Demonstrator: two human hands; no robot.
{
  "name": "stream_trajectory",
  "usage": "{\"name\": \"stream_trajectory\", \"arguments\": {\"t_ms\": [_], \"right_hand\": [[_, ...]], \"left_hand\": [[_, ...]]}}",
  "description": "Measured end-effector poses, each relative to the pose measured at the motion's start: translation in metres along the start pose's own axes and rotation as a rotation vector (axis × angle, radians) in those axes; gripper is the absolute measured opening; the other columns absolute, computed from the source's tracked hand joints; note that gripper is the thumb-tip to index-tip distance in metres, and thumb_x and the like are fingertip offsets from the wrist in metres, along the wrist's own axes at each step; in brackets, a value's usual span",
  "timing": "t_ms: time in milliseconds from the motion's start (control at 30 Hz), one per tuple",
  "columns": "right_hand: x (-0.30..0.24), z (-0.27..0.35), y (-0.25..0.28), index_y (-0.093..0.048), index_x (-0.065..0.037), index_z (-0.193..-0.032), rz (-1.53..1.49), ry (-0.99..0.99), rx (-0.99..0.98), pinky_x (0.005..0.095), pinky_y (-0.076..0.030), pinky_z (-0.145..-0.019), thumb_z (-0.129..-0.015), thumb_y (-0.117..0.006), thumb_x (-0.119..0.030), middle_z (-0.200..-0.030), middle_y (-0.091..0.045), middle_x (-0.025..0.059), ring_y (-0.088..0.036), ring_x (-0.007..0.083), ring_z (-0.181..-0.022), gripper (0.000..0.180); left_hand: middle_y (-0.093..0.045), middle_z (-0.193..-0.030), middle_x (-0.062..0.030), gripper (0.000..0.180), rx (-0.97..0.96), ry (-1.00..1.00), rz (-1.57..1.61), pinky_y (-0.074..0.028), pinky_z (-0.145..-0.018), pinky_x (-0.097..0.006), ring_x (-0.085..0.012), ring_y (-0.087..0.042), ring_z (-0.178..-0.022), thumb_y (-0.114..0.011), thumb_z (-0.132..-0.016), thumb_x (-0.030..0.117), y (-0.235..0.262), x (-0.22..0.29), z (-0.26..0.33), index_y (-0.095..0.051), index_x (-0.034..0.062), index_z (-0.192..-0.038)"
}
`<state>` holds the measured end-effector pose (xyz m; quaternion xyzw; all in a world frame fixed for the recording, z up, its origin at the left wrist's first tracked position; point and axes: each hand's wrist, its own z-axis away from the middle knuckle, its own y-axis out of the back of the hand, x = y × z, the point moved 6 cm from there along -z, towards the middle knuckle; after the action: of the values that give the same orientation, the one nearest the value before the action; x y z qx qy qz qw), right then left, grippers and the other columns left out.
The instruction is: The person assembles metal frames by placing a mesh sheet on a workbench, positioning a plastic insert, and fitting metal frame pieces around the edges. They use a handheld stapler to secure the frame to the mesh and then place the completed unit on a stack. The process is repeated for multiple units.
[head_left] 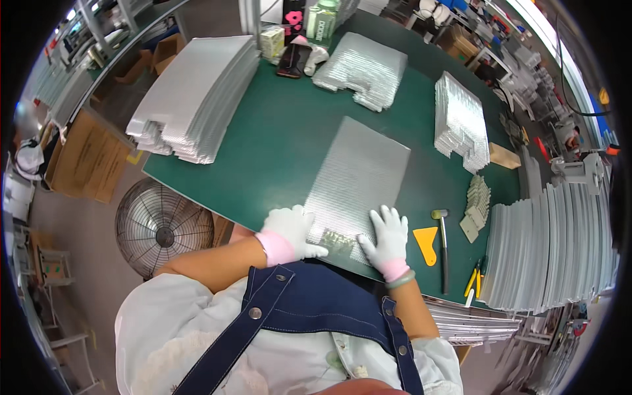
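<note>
A silver, finely textured flat sheet (363, 161) lies on the green worktable, its near end close to the table's front edge. My left hand (289, 230), in a white glove with a pink cuff, rests at the sheet's near left edge, fingers apart. At the near right edge lies my right hand (387, 238), gloved the same way, fingers spread and pointing away from me. Between the two hands, a small greenish, see-through-looking patterned piece (338, 242) sits on the sheet's near end; its kind is unclear. Neither hand grips anything.
Right of my right hand lie a yellow scraper (426, 245), a hammer (444, 250) and yellow-handled pliers (473, 280). Stacked silver sheets (197, 92) stand far left, with smaller piles (365, 66) behind. White-grey panels (546, 250) line the right. A floor fan (164, 230) stands left.
</note>
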<state>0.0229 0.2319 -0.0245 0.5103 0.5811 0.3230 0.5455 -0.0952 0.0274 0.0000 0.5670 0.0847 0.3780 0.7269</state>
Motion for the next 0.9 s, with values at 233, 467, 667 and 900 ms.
{"name": "stream_trajectory", "arguments": {"t_ms": [233, 467, 667, 900], "right_hand": [[0.029, -0.075, 0.029, -0.062, -0.003, -0.128, -0.209, -0.057, -0.426, 0.0464, -0.036, -0.111, -0.086, -0.068, -0.042, -0.133, -0.059, 0.0196, -0.054, 0.0360, -0.127, 0.057], [0.149, -0.317, 0.023, -0.039, 0.010, -0.144, -0.618, -0.391, 0.201, 0.0386, -0.033, -0.116, -0.093, -0.060, -0.046, -0.147, -0.044, 0.0300, -0.042, 0.0365, -0.140, 0.078], [0.159, -0.396, -0.003, -0.038, 0.004, -0.147, -0.053, -0.602, -0.066, 0.0429, -0.036, -0.114, -0.094, -0.047, -0.059, -0.144, -0.048, 0.0252, -0.046, 0.0398, -0.135, 0.083], [0.075, -0.387, 0.075, -0.071, 0.002, -0.098, -0.208, 0.153, 0.633, 0.0361, -0.049, -0.093, -0.091, -0.065, -0.020, -0.105, -0.070, 0.0149, -0.065, 0.0291, -0.101, 0.024]], "left_hand": [[-0.062, -0.116, -0.0221, 0.058, 0.396, -0.036, 0.003, -0.048, -0.095, -0.046, -0.0376, -0.060, -0.112, -0.066, -0.084, 0.049, 0.098, -0.054, -0.108, -0.063, -0.0003, -0.115], [-0.056, -0.127, -0.0169, 0.066, 1.038, -0.037, -0.042, -0.040, -0.106, -0.045, -0.0363, -0.050, -0.122, -0.063, -0.084, 0.056, 0.165, -0.122, -0.300, -0.058, 0.0052, -0.126], [-0.054, -0.132, -0.0217, 0.078, 0.622, 0.064, 0.074, -0.034, -0.112, -0.044, -0.0372, -0.045, -0.129, -0.063, -0.083, 0.060, 0.164, -0.119, -0.329, -0.056, -0.0039, -0.128], [-0.052, -0.137, -0.0196, 0.080, 0.757, -0.001, 0.298, -0.030, -0.112, -0.048, -0.0358, -0.041, -0.133, -0.055, -0.088, 0.064, 0.161, -0.132, -0.321, -0.051, 0.0023, -0.138]]}}
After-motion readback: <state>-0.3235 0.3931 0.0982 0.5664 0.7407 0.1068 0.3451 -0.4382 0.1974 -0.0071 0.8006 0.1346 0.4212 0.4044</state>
